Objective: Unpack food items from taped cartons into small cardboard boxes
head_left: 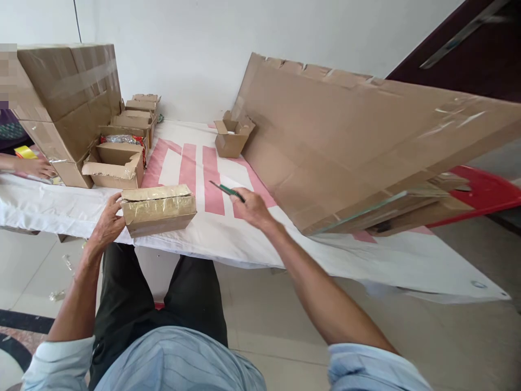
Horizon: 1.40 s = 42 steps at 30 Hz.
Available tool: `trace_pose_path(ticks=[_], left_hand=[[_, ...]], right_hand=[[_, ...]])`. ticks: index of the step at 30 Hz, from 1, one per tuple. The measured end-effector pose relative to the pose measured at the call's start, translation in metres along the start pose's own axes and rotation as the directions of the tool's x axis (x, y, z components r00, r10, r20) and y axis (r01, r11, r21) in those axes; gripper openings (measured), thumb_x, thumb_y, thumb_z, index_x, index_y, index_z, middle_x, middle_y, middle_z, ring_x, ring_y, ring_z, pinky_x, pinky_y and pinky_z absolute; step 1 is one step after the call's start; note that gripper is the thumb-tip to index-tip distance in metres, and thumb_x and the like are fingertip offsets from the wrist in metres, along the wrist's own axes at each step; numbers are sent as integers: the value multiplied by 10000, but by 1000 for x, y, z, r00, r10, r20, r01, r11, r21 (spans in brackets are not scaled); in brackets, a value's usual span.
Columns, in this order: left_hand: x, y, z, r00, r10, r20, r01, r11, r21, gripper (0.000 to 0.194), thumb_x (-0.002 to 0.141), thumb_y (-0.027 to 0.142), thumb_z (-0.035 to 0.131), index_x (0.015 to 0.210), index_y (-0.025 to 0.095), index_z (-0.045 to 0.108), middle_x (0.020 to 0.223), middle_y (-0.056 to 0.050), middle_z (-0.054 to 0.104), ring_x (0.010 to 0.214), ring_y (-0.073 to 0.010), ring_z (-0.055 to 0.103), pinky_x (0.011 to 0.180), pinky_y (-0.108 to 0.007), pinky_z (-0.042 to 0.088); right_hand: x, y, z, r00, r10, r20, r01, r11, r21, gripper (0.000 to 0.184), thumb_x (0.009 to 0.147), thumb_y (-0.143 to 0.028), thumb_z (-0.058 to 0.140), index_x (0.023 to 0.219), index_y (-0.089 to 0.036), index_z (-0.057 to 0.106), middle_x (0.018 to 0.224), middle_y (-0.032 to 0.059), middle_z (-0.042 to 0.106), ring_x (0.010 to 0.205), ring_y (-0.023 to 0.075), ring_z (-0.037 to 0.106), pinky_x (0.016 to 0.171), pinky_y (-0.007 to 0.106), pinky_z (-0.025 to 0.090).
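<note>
A small cardboard box (160,212) with a taped, slightly gaping top stands at the table's front edge. My left hand (109,221) grips its left end, with the fingers partly hidden behind it. To the right, my right hand (251,206) is closed around the green handle of a utility knife (228,190), held above the cloth. The blade points left and away from me, apart from the box. Just behind the held box sits an open cardboard box (116,165) with its flaps up.
Several small boxes (140,111) line a large carton (81,81) at left. A little open box (232,138) stands near the wall. A big cardboard sheet (345,136) leans at right above a red stool (484,190). Another person's hand (38,167) rests at far left.
</note>
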<state>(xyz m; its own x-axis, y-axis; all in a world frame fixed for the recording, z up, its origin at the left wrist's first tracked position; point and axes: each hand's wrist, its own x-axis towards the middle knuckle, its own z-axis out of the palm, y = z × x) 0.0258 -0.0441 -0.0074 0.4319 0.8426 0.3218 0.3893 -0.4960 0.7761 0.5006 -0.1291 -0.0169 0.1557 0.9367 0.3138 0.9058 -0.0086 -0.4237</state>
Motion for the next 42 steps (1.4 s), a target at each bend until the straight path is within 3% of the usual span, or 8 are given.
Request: trace_pose_path(ticks=[4, 8, 11, 14, 20, 27, 34, 42], left_hand=[[-1, 3, -8, 999, -4, 43, 5, 1000, -23, 479, 997, 641, 772, 1283, 262, 841, 1720, -143, 537, 1645, -421, 495, 940, -391, 735], [-2, -4, -14, 999, -20, 47, 23, 997, -68, 636, 921, 785, 831, 1323, 292, 850, 1744, -143, 526, 1644, -442, 513, 987, -436, 733], [-1, -7, -16, 998, -49, 45, 52, 997, -61, 728, 862, 831, 870, 1356, 296, 850, 1781, -150, 498, 1612, -461, 555, 1038, -497, 725], [2, -5, -15, 996, -65, 62, 67, 997, -38, 765, 853, 824, 885, 1408, 300, 828, 1820, -149, 453, 1630, -465, 542, 1093, -538, 702], [3, 1, -20, 994, -43, 105, 45, 999, -17, 845, 853, 809, 889, 1533, 327, 749, 1794, -133, 483, 1620, -466, 539, 1086, -519, 696], [-8, -15, -44, 1000, -9, 16, 7, 994, 112, 1251, 726, 864, 954, 1752, 283, 535, 1798, -167, 490, 1705, -496, 416, 1431, -662, 338], [0, -18, -44, 996, -89, 21, 84, 979, 185, 1372, 676, 964, 894, 1769, 236, 497, 1792, -192, 491, 1698, -517, 418, 1426, -684, 338], [23, -49, -44, 994, -72, -77, 84, 982, 167, 1182, 687, 881, 925, 1677, 318, 608, 1657, -149, 612, 1598, -560, 527, 1355, -764, 430]], right_hand=[[-27, -5, 68, 991, 126, 52, -119, 986, -118, 347, 1087, -260, 551, 1335, -141, 762, 1240, 197, 800, 1179, 338, 713, 977, 419, 570], [-39, -12, 99, 985, 147, 92, -128, 973, -190, 321, 1098, -235, 553, 1332, -137, 750, 1301, 218, 756, 1204, 357, 662, 1045, 452, 547], [-34, -19, 102, 989, 129, 67, -119, 984, -133, 308, 1081, -240, 561, 1297, -144, 760, 1308, 229, 735, 1228, 377, 633, 1083, 491, 537], [-24, -36, 102, 995, 95, 9, -95, 979, 182, 369, 1073, -258, 529, 1359, -165, 742, 1369, 211, 728, 1256, 352, 652, 1096, 497, 563], [-25, -98, 104, 998, 2, 68, -49, 709, 704, 484, 1081, -400, 505, 1496, -224, 683, 1431, 140, 771, 1291, 291, 725, 1089, 434, 616], [-46, -133, 116, 994, -87, 70, 6, 663, 748, 492, 1141, -502, 512, 1507, -207, 656, 1528, 174, 739, 1382, 279, 713, 1171, 416, 585], [-38, -131, 123, 999, -15, 32, -16, 587, 810, 414, 1095, -457, 570, 1425, -260, 724, 1459, 130, 764, 1280, 282, 742, 1045, 428, 651], [-13, -138, 102, 982, 44, -181, 104, 677, 729, 371, 1115, -464, 567, 1385, -249, 699, 1409, 142, 748, 1253, 279, 737, 1022, 427, 658]])
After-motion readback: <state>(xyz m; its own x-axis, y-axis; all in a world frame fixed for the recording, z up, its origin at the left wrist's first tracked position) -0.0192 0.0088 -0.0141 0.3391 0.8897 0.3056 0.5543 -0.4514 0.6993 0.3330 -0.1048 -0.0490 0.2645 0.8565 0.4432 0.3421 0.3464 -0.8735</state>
